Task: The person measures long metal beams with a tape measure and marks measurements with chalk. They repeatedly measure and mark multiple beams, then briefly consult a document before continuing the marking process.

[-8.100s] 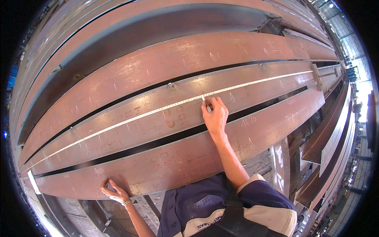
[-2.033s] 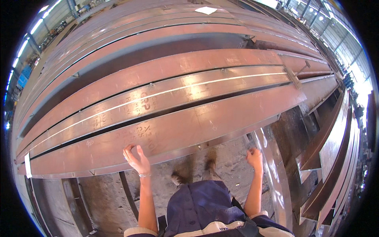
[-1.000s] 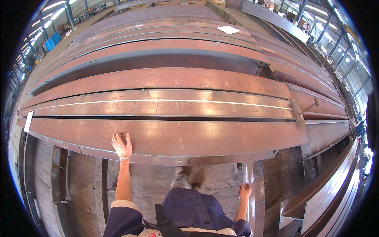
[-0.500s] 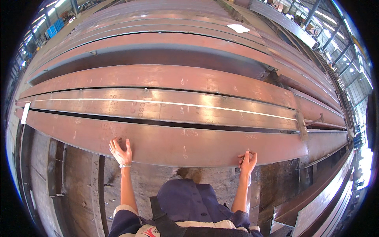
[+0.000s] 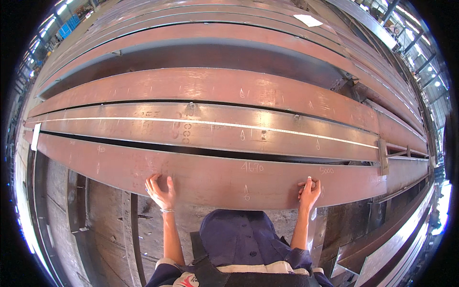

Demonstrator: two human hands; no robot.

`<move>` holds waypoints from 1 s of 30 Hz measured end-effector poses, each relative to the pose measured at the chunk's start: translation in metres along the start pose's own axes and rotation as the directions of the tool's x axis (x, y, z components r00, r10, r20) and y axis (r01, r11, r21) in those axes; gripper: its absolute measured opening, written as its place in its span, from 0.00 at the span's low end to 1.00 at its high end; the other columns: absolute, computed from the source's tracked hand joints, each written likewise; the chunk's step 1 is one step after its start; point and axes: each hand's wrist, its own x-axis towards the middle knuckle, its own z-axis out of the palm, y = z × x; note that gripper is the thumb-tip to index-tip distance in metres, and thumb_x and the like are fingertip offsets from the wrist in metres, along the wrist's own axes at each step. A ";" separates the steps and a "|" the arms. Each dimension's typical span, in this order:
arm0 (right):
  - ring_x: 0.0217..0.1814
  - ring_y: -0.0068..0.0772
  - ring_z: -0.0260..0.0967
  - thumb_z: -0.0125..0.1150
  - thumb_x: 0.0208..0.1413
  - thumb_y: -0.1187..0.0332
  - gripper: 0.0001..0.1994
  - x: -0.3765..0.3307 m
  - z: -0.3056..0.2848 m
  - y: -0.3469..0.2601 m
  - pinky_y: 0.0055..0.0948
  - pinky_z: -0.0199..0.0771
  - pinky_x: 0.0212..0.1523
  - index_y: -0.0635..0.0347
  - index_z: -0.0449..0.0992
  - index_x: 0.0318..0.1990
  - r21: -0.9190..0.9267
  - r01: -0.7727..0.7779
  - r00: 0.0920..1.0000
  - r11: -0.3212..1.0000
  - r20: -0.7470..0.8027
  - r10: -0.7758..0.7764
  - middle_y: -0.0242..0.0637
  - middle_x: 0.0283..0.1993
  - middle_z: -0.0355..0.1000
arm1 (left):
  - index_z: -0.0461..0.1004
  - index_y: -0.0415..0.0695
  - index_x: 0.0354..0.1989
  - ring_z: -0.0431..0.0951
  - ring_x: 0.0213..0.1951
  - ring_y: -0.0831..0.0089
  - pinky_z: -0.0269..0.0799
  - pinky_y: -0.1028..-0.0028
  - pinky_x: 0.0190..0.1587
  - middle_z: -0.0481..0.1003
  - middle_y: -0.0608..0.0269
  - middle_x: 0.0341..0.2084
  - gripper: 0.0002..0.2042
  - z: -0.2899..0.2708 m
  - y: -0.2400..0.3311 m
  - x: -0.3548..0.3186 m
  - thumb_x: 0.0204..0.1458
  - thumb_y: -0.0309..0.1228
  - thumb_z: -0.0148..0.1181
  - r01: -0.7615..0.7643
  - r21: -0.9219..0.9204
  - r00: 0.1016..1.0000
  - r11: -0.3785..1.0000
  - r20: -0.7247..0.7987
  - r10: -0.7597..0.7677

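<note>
A long reddish-brown steel beam (image 5: 215, 179) lies crosswise before me, with white chalk figures and arrow-like marks on its top face. At its near edge, left of the middle, my left hand (image 5: 161, 192) is open, fingers spread over the steel. Farther right, over the same edge, my right hand (image 5: 310, 192) has its fingers curled together. A tiny white tip shows at its fingertips; what it is I cannot make out. Along the second beam (image 5: 215, 138) runs a thin pale measuring tape (image 5: 229, 125). A flat metal square (image 5: 383, 158) sits across the tape's right end.
More steel beams (image 5: 201, 88) lie parallel farther back, with a white sheet (image 5: 308, 20) on one. A white strip (image 5: 35, 137) crosses the near beam's left end. Below are floor supports (image 5: 129, 229); steel sections (image 5: 382, 248) lie at lower right. A dark gap separates the two nearest beams.
The whole view has shifted, so the beams sit farther right in it. Both hands stay at the near beam's edge; my right hand appears slightly farther left of the nearby chalk figures.
</note>
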 end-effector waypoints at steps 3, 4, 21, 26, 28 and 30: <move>0.14 0.17 0.62 0.57 0.71 0.65 0.10 0.001 0.014 -0.011 0.20 0.56 0.10 0.59 0.69 0.37 -0.033 -0.026 1.000 0.999 0.006 0.026 0.36 0.22 0.75 | 0.75 0.42 0.44 0.75 0.48 0.51 0.68 0.54 0.53 0.75 0.53 0.43 0.19 -0.001 0.002 0.001 0.58 0.46 0.65 0.026 -0.017 1.000 1.000 0.003 -0.026; 0.14 0.17 0.62 0.57 0.71 0.65 0.11 0.002 0.020 -0.014 0.21 0.56 0.10 0.59 0.69 0.36 -0.040 -0.007 1.000 0.999 0.013 0.007 0.35 0.22 0.74 | 0.75 0.42 0.44 0.75 0.48 0.51 0.68 0.54 0.53 0.75 0.53 0.42 0.19 -0.001 0.003 0.001 0.58 0.46 0.65 0.025 -0.031 1.000 0.999 0.000 -0.025; 0.25 0.16 0.66 0.67 0.62 0.71 0.08 0.013 0.084 -0.034 0.23 0.68 0.26 0.65 0.79 0.44 -0.131 0.150 0.986 0.980 0.096 -0.138 0.29 0.26 0.73 | 0.75 0.39 0.42 0.75 0.45 0.52 0.69 0.55 0.52 0.76 0.53 0.41 0.17 0.000 0.003 0.000 0.59 0.42 0.65 0.047 -0.071 0.999 0.996 -0.003 -0.047; 0.26 0.20 0.70 0.68 0.58 0.72 0.08 0.015 0.092 -0.038 0.26 0.72 0.29 0.65 0.79 0.43 -0.197 0.239 0.968 0.951 0.122 -0.218 0.35 0.28 0.77 | 0.75 0.37 0.42 0.75 0.44 0.52 0.70 0.55 0.51 0.75 0.52 0.40 0.16 0.000 0.002 0.000 0.60 0.41 0.64 0.049 -0.085 0.999 0.995 0.003 -0.049; 0.27 0.21 0.71 0.69 0.58 0.72 0.07 0.016 0.096 -0.039 0.27 0.72 0.30 0.66 0.80 0.40 -0.224 0.256 0.964 0.940 0.136 -0.230 0.38 0.29 0.78 | 0.75 0.37 0.42 0.75 0.45 0.52 0.70 0.55 0.51 0.75 0.51 0.40 0.17 0.001 0.001 0.000 0.60 0.41 0.64 0.060 -0.091 0.998 0.994 0.013 -0.059; 0.27 0.23 0.71 0.69 0.58 0.71 0.08 0.020 0.104 -0.040 0.29 0.72 0.31 0.67 0.79 0.38 -0.239 0.291 0.955 0.926 0.124 -0.268 0.40 0.28 0.77 | 0.75 0.37 0.41 0.75 0.45 0.51 0.70 0.54 0.51 0.75 0.51 0.40 0.16 0.000 0.000 0.000 0.60 0.41 0.64 0.041 -0.070 0.999 0.997 0.010 -0.040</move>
